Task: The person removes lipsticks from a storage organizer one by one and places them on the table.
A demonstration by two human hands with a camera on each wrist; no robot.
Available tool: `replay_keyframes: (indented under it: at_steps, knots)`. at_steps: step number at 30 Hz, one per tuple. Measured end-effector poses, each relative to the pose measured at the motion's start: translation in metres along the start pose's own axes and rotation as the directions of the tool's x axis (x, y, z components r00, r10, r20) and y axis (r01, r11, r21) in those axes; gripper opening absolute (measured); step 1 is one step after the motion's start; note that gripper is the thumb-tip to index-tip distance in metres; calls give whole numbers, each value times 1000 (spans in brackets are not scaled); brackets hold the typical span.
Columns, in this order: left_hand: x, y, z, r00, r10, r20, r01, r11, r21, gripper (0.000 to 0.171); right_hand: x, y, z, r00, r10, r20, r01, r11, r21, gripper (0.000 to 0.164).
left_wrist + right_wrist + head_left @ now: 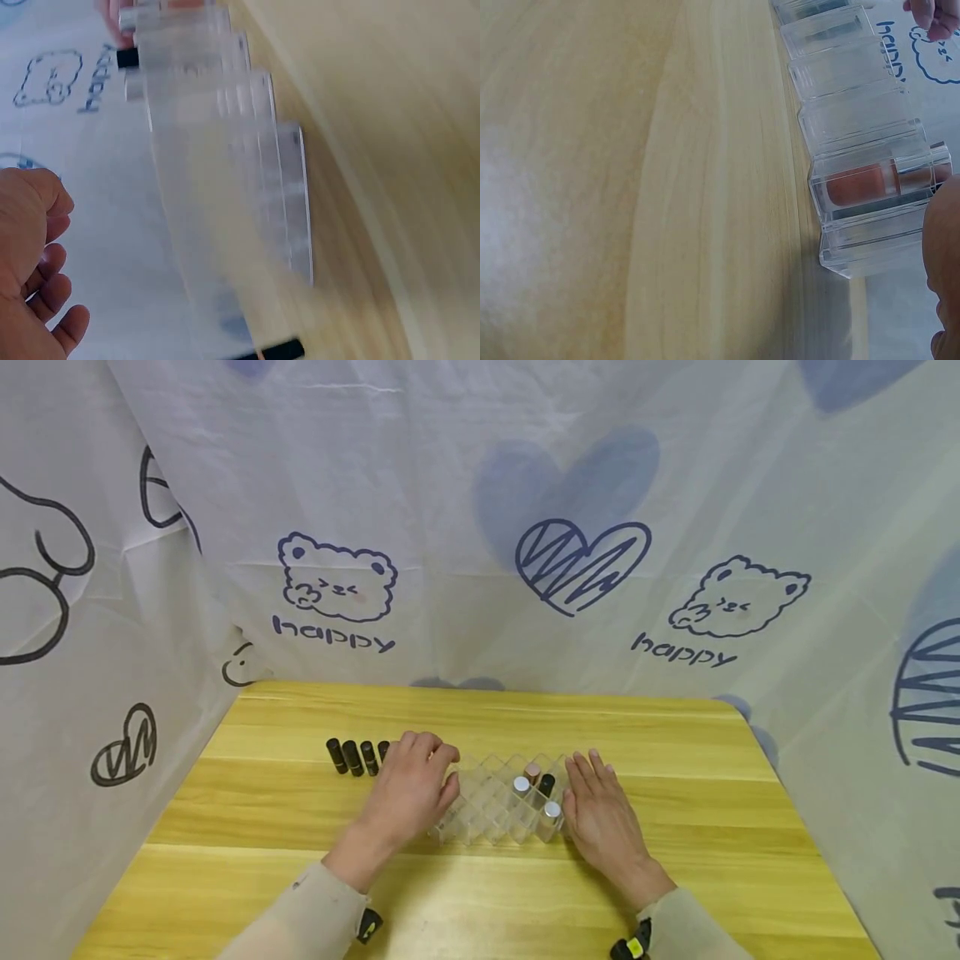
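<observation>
A clear plastic lipstick organizer (487,806) with diamond-shaped slots stands on the table. Toward its right end it holds two silver-capped tubes (552,811), a black-capped tube (547,785) and a copper-coloured one (532,771). In the right wrist view, an orange-red lip colour tube (862,184) shows through the wall. My left hand (416,781) hovers by the organizer's left end; in the left wrist view its fingers (52,300) are loosely bent, with nothing visible in them. Along the organizer's right side lies my right hand (603,814), fingers extended.
Several black lipstick tubes (352,758) stand in a row at the back left, partly hidden by the left hand. The wooden table (697,777) meets a white printed cloth (450,610) behind and at both sides.
</observation>
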State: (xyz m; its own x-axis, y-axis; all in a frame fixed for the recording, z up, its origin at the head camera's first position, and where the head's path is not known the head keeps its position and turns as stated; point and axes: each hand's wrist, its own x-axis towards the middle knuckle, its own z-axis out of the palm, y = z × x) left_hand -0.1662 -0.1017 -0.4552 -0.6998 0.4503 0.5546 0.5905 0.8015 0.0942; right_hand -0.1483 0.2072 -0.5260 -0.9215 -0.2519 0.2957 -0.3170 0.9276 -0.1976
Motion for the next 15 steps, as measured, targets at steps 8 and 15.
replay_keyframes:
  at_steps: [8, 15]
  knots:
    - [12, 26, 20, 996, 45, 77, -46, 999, 14, 12, 0, 0, 1, 1000, -4, -4, 4, 1000, -6, 50]
    - [20, 37, 31, 989, 46, 140, -48, 999, 10, 16, 0, 0, 1, 1000, -4, -14, 4, 1000, -6, 50]
